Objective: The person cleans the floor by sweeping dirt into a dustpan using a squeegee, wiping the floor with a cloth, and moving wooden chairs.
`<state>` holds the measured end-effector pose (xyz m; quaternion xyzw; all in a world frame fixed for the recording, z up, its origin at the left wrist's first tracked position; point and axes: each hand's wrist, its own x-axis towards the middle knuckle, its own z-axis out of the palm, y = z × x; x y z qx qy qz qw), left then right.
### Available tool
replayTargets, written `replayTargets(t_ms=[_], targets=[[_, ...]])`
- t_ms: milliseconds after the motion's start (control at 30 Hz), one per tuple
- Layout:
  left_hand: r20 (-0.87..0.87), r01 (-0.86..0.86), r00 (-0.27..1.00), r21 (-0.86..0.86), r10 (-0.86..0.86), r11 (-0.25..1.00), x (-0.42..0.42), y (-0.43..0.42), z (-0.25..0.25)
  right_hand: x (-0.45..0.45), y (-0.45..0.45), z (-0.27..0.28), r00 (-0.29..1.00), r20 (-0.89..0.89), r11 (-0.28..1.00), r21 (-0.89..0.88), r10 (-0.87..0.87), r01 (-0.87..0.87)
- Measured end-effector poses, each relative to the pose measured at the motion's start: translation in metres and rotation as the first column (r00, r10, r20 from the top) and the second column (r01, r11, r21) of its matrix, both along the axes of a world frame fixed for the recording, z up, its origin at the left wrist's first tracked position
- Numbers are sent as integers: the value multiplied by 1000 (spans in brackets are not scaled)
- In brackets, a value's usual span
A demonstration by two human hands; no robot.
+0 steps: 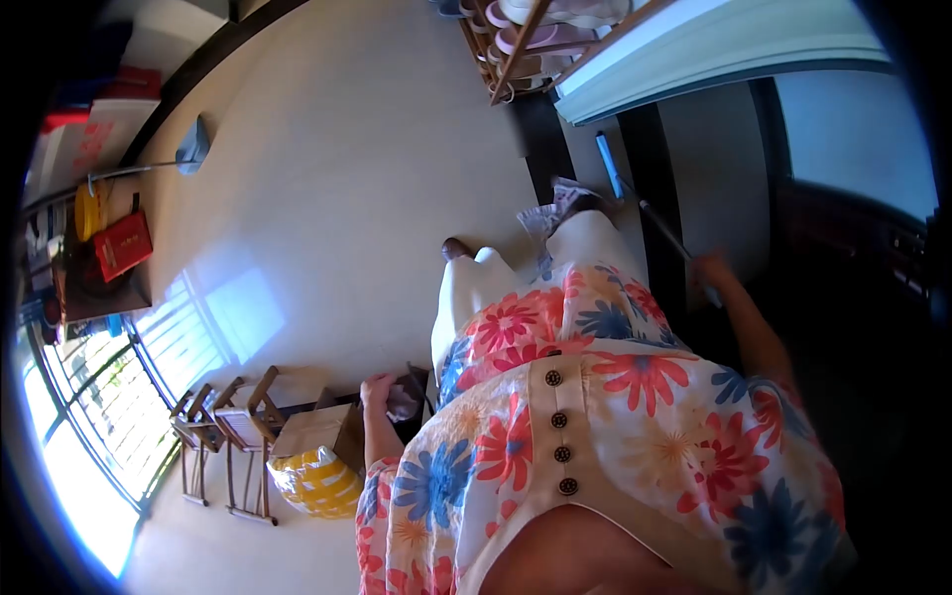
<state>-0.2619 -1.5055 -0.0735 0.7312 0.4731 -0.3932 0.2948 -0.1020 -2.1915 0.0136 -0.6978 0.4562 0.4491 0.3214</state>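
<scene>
At my right side, my right hand (709,271) is wrapped round the dark shaft of a long-handled tool (666,230), whose narrow blue head (608,164) lies near the lower end of my right leg (595,238). Well apart from it, my left hand (377,389) is curled; I cannot tell whether it grips anything. Further left stand a cardboard box (315,428), a yellow-and-white bag (317,484) against it, and wooden chairs (238,428). Ahead is a rack (520,50) of shoes.
</scene>
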Motion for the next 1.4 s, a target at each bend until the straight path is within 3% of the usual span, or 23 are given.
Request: replayTargets(t_ms=[100, 133, 200, 333, 400, 433, 467, 533, 567, 600, 667, 733, 833, 900, 1000, 1033, 1133, 1300, 1400], targets=[[43, -211, 976, -82, 215, 974, -41, 41, -21, -8, 33, 22, 995, 18, 995, -34, -95, 96], [49, -189, 980, -52, 192, 981, -39, 41, -18, -14, 40, 23, 990, 32, 990, -29, -135, 136], [65, -179, 982, 10, 178, 984, -42, 29, -46, -29, 10, -15, 993, 70, 995, 28, -92, 91], [242, -405, 883, -42, 402, 914, -31, -11, -49, -21, 3, -30, 991, 124, 998, 61, -41, 33], [320, -496, 807, -88, 496, 864, -64, -26, -65, -27, -22, -54, 998, 56, 998, 55, -28, 25], [269, -431, 849, -143, 454, 891, -76, -27, -74, -24, -28, -63, 1000, 21, 999, 44, -22, 21], [206, -301, 932, -11, 297, 954, -72, -43, -65, -15, -13, -42, 997, 67, 999, 13, 45, -46], [253, -282, 925, -45, 284, 958, -84, -65, -65, -5, 5, -4, 987, 94, 992, -19, 127, -126], [275, -135, 950, -69, 149, 988, -96, -64, -72, -1, 8, 7, 986, 90, 990, -16, 141, -140], [299, 22, 954, -88, 5, 996, -112, -54, -91, -7, 0, -5, 993, 62, 995, 30, 96, -98], [213, 103, 974, -116, -77, 988, -116, -53, -100, -18, -5, -3, 999, 33, 997, 66, 23, -25], [-52, -63, 997, -95, 58, 993, -84, -55, -90, -14, 13, 7, 1000, 9, 998, 60, -15, 14], [-8, 95, 995, -44, -95, 995, -30, -54, -72, -10, 13, 4, 1000, 30, 994, 109, 5, -9], [117, -228, 961, -176, 250, 958, -17, -58, -87, -16, -8, -21, 1000, 7, 997, 74, 11, -11], [160, -301, 932, -153, 324, 941, 17, -70, -53, -17, -21, -37, 1000, -21, 998, 64, -6, 8], [164, -327, 920, -185, 357, 927, 5, -65, -64, -11, -23, -42, 1000, -23, 998, 70, -9, 10], [144, -325, 934, -44, 328, 945, 3, -86, -28, 20, -4, -35, 997, -67, 999, 24, -41, 43], [14, -327, 945, 55, 327, 943, -61, -85, -27, 39, -17, -60, 986, -148, 996, 47, -72, 80], [-80, -153, 985, 35, 155, 988, -73, -81, -28, 37, -16, -55, 988, -145, 997, 53, -46, 54]])
